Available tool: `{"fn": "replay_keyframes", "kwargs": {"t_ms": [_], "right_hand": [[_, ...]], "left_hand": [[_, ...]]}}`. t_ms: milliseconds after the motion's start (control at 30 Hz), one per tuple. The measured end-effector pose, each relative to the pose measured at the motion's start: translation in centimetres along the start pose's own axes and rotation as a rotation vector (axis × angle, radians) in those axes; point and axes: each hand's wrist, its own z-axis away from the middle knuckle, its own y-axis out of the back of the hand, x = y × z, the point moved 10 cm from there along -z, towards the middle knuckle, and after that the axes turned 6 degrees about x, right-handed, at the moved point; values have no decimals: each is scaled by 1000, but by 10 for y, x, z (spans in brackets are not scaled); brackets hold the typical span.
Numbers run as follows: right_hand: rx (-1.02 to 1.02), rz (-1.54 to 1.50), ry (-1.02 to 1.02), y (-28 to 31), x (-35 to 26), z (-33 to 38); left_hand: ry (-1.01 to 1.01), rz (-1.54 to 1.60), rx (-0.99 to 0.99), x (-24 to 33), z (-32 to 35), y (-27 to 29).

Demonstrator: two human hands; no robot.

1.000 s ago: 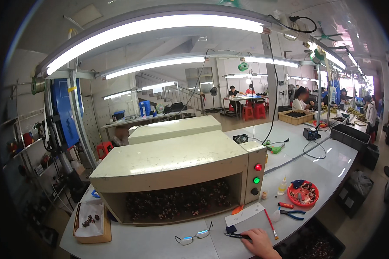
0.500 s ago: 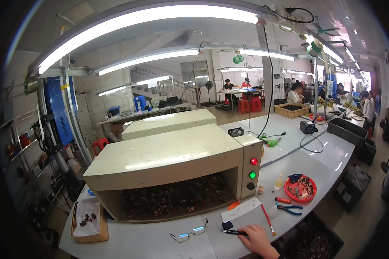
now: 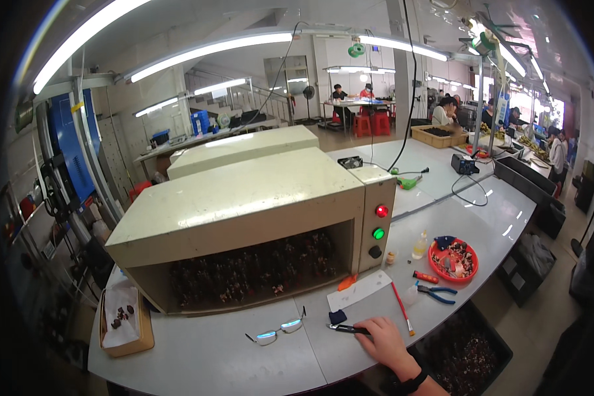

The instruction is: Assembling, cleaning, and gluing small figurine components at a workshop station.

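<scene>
Head view: the right hand [image 3: 383,342] lies on the white table [image 3: 198,356] near its front edge, its fingers [image 3: 366,328] closed on the rear end of a slim dark pen-like tool [image 3: 344,328]. The tool lies flat on the table, pointing to the person's left. Just beyond its tip sits a small dark blue block [image 3: 337,317], touching the near corner of a white rectangular pad [image 3: 360,290]. To the left of the tool, a pair of spectacles [image 3: 276,331] rests open on the table. To the right of the hand lies a thin red-handled brush [image 3: 402,308], and past it blue-handled pliers [image 3: 435,294] and a red round tray [image 3: 453,259] holding small mixed parts (too small to identify). A small clear bottle [image 3: 420,245] stands just left of the tray. Behind all this stands a cream-coloured oven-like cabinet [image 3: 244,204] with an open front filled with dark small items; its side panel carries a red lamp [image 3: 381,211] and a green lamp [image 3: 378,233], both lit. At the table's left end sits a shallow wooden tray [image 3: 123,343] lined with white paper. The left hand is out of frame.
</scene>
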Motion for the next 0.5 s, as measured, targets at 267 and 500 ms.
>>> {"fn": "replay_keyframes", "kwargs": {"t_ms": [267, 500], "right_hand": [[8, -4, -5, 1, -1, 1], [0, 19, -10, 5, -6, 3]], "left_hand": [[59, 26, -81, -5, 32, -36], [137, 118, -198, -14, 45, -57]]}}
